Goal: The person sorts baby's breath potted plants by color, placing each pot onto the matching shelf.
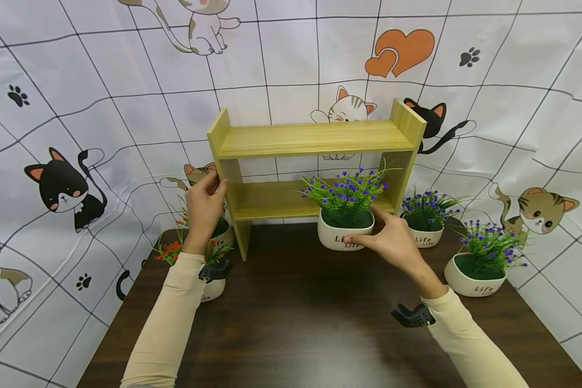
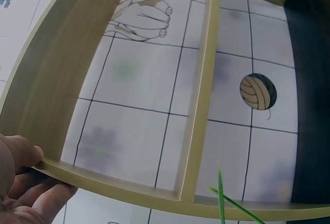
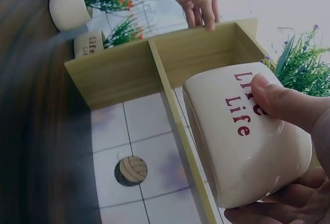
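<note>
My right hand (image 1: 393,240) grips a white flowerpot (image 1: 339,233) marked "Life", planted with purple artificial flowers (image 1: 346,188). The thumb presses its front and the fingers wrap round the side, as the right wrist view shows. The pot hangs above the table, in front of the lower board of a light wooden two-tier shelf (image 1: 315,139). At the shelf's left side panel (image 1: 230,188), my left hand (image 1: 206,207) pinches the panel's edge between thumb and fingers (image 2: 51,201).
Two pots of purple flowers, a rear one (image 1: 423,237) and a nearer one (image 1: 477,277), stand at the right. Two pots with red flowers, the nearer pot (image 1: 213,291) partly behind the left arm, stand at the left. Behind the dark table (image 1: 281,323) hangs a cat-print wall covering (image 1: 291,54).
</note>
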The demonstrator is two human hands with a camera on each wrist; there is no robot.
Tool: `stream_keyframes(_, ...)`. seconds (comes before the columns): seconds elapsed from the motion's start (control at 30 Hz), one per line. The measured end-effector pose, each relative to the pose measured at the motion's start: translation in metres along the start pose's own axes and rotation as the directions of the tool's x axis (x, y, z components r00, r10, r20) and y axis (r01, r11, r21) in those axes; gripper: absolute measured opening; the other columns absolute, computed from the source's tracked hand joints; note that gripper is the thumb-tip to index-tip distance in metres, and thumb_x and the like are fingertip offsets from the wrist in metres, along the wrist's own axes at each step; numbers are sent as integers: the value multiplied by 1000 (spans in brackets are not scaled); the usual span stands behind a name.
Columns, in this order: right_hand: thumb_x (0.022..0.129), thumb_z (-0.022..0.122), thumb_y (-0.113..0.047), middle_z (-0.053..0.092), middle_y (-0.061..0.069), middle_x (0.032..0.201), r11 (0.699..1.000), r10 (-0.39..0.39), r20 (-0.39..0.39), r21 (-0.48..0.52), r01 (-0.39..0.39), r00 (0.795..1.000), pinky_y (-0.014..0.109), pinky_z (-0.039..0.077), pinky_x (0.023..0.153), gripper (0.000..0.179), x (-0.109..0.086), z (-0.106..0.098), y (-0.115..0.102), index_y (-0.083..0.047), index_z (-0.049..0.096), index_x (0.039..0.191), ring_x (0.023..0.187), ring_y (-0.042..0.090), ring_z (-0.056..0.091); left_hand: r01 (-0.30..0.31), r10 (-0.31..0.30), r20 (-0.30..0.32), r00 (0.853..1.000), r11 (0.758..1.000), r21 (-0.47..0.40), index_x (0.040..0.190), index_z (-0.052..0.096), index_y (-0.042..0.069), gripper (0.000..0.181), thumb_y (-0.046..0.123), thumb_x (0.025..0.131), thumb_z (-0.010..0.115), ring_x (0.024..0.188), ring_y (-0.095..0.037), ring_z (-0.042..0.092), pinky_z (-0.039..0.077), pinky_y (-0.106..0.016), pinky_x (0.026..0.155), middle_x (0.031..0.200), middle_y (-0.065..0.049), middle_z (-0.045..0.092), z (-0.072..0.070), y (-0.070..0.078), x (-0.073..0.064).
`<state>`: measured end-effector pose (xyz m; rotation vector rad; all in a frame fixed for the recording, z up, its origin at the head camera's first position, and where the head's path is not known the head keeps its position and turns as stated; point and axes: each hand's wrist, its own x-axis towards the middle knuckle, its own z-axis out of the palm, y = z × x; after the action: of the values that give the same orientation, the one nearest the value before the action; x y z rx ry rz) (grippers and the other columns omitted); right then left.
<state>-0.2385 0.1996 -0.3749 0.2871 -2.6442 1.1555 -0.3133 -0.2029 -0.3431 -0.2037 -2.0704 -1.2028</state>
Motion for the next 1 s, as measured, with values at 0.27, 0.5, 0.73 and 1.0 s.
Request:
stream_keyframes(0.27, 77, 95, -51, 74, 10, 87, 1000, -11, 25, 22, 10, 1000, 34, 52, 74, 110, 14, 12, -18, -3, 44, 162, 75, 19, 63, 10, -10, -5, 1000, 1000, -9, 132, 75, 1, 30, 10, 104, 70, 111, -37, 78, 64, -33, 91, 123, -22, 77, -1, 1, -1)
stream_keyframes(0.5, 75, 96, -51, 78, 15, 114, 998, -37, 31, 57, 36, 999, 35, 57, 77, 111, 25, 24, -31, -3, 45, 161, 91, 23, 73, 5, -5, 3, 1000, 1000, -8, 134, 74, 0, 31, 11, 104, 69, 111, -37, 78, 62, -50, 94, 124, -24, 76, -1, 0, -1)
stream_keyframes(0.73, 75, 96, -47, 76, 18, 129, 992, -59, 47, 110, 54, 997, 46, 63, 87, 109, 40, 36, -45, -2, 46, 160, 107, 29, 77, 11, -11, 9, 1000, 1000, -2, 134, 74, 1, 32, 13, 105, 69, 111, -34, 78, 63, -48, 93, 124, -23, 77, -2, 2, 0)
stream_keyframes(1.0, 76, 97, -46, 77, 16, 127, 983, -86, 67, 169, 73, 994, 48, 64, 91, 104, 57, 57, -60, -4, 49, 159, 109, 28, 78, 28, -28, 8, 1000, 1000, 6, 135, 73, 1, 33, 12, 105, 69, 110, -36, 78, 63, -50, 92, 124, -24, 76, -1, 3, 0)
